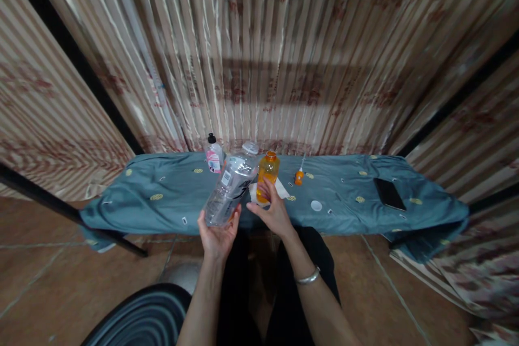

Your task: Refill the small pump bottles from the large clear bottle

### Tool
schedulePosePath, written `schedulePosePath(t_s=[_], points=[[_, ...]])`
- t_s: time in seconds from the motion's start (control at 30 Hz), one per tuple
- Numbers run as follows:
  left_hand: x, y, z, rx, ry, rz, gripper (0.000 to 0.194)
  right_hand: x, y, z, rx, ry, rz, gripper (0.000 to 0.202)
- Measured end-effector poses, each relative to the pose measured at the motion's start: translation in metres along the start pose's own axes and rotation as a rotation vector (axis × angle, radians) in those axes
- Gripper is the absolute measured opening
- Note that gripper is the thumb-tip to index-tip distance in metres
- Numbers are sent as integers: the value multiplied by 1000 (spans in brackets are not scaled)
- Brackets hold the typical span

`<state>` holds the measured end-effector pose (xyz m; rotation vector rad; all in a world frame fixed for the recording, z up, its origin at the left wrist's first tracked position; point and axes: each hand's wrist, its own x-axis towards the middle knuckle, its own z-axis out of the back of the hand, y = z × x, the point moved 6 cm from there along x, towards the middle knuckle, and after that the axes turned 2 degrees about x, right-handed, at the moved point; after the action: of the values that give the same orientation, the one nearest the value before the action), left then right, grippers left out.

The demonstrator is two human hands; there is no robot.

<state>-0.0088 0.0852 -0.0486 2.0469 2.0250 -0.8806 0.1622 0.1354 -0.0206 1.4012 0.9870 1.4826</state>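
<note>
My left hand grips a large clear plastic bottle near its base. The bottle leans to the right above the cloth, its neck toward the back. In front of an orange see-through bottle is my right hand. Its fingertips overlap the lower part of that bottle, and the thumb stands apart. The orange bottle is upright with its mouth uncovered. Beneath and beside it lies a white tissue or cloth. An orange pump top with a clear tube lies to the right, and a white round disc lies nearer me.
A pink-labelled bottle with a black top stands at the back left. A flat black device lies on the right of the teal cloth. Striped curtains and dark frame posts surround the table. A black ridged round object is below left.
</note>
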Motion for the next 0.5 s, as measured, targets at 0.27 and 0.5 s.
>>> schedulePosePath(t_s=[0.27, 0.5], points=[[10, -1, 4, 25, 17, -49, 52, 17, 5, -65, 264, 214, -139, 92], [31, -6, -5, 59, 4, -52, 59, 45, -10, -86, 127, 132, -199, 74]])
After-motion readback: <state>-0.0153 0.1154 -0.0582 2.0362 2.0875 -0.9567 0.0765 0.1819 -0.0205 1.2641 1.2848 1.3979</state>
